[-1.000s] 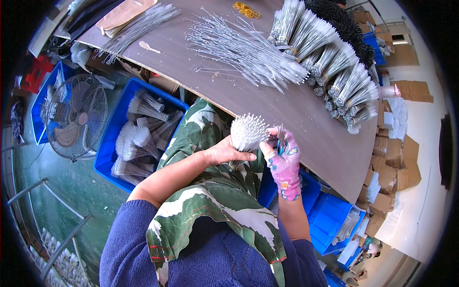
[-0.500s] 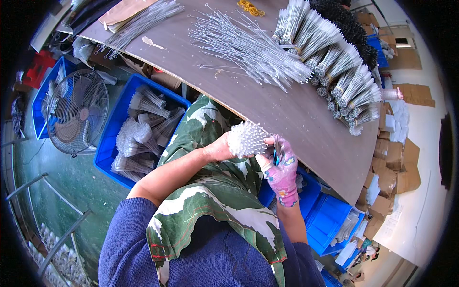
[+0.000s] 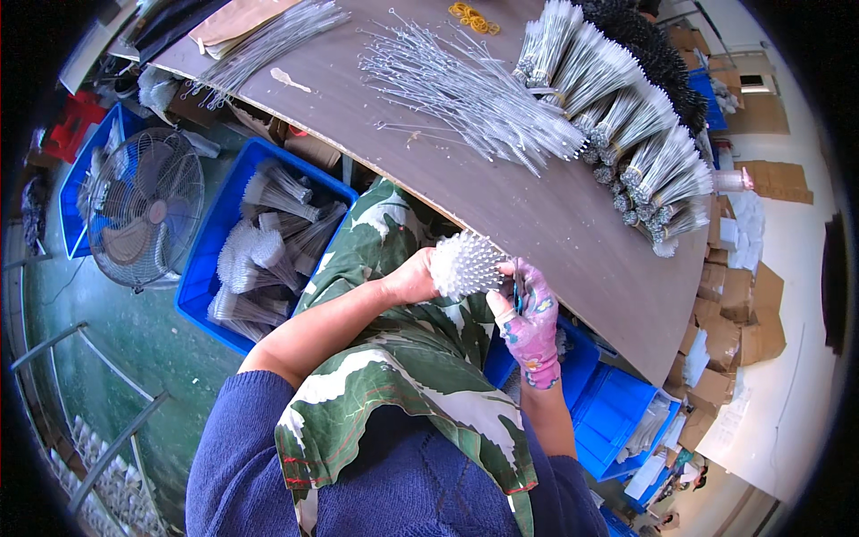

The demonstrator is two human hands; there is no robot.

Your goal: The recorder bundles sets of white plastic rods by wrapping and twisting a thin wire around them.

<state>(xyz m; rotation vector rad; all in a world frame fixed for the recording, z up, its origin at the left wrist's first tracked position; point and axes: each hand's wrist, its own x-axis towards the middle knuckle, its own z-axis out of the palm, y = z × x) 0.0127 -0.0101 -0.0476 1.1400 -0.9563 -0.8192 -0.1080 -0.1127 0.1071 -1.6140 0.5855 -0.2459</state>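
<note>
My left hand (image 3: 412, 278) is closed round a bundle of white-bristled wire brushes (image 3: 465, 267), their tips pointing towards my right hand. On my right hand (image 3: 530, 324) is a pink flowered glove with bare fingertips. It grips a small dark-blue hand tool (image 3: 518, 291) beside the bundle; its kind is mostly hidden by the fingers. Both hands are over my lap at the table's edge. Ahead on the brown table (image 3: 573, 242) lies a loose heap of thin wire brushes (image 3: 465, 89) with looped ends.
Tied brush bundles (image 3: 617, 107) line the table's far right, with black ones (image 3: 658, 49) behind. Yellow rubber bands (image 3: 472, 18) lie at the back. Left of me stand a blue crate (image 3: 199, 295) of bundles and a fan (image 3: 148, 210). More blue bins (image 3: 617, 416) sit at lower right.
The brush bundle and both hands have shifted very slightly to the right. Both grips look the same.
</note>
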